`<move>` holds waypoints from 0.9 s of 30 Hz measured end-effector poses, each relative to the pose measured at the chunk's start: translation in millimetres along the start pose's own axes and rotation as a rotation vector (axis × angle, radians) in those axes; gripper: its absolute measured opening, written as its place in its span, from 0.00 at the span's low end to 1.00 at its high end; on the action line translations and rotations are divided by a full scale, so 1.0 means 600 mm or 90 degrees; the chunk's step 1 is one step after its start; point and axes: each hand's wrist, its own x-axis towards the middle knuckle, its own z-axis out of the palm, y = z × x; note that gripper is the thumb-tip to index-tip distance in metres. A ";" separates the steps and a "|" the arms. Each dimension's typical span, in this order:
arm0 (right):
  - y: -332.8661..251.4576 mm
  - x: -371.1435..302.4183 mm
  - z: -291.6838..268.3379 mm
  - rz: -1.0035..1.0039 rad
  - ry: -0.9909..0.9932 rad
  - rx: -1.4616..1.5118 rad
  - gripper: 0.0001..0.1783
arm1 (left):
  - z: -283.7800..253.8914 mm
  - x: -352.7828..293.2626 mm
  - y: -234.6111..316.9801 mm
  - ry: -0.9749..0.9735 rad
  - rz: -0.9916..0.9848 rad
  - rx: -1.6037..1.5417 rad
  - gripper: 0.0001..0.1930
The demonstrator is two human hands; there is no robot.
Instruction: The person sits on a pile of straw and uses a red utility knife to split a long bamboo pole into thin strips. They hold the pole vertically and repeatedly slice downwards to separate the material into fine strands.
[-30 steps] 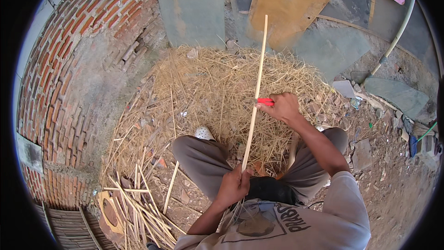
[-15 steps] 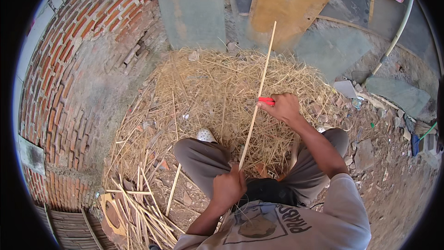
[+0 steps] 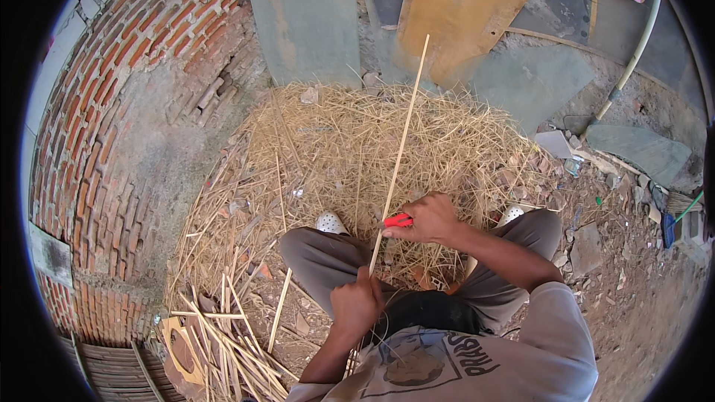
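Observation:
A long, thin bamboo strip [image 3: 403, 141] slants up and away from my lap, its far end over the straw. My left hand [image 3: 357, 303] is closed round its near end, just above my lap. In my right hand [image 3: 430, 219] is a red-handled knife [image 3: 398, 221], gripped with the fingers wrapped round it. The knife's dark front end meets the strip a short way beyond my left hand. The blade itself is too small to make out clearly.
Pale shavings [image 3: 335, 149] cover the ground ahead of my crossed legs. Several cut strips [image 3: 231, 342] lie in a heap at my left. A brick wall [image 3: 97, 156] stands to the left. Boards [image 3: 305, 26] lean at the back; rubble [image 3: 596, 253] lies to the right.
My right hand has drawn the knife down along the strip, nearer to my left hand. The strip's far part has swung a little left, and my left hand has shifted slightly left.

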 end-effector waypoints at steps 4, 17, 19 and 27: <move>0.014 0.002 0.011 -0.022 0.043 -0.023 0.40 | 0.001 0.012 -0.003 -0.011 -0.003 0.012 0.07; 0.034 -0.004 0.034 0.036 0.048 -0.022 0.45 | -0.009 -0.002 0.000 -0.038 -0.015 0.008 0.06; 0.073 0.016 0.020 0.158 0.012 -0.017 0.46 | -0.012 -0.015 -0.005 -0.040 -0.002 0.024 0.06; 0.035 0.002 0.017 0.116 -0.002 -0.013 0.45 | -0.028 -0.054 -0.016 -0.041 0.008 0.009 0.06</move>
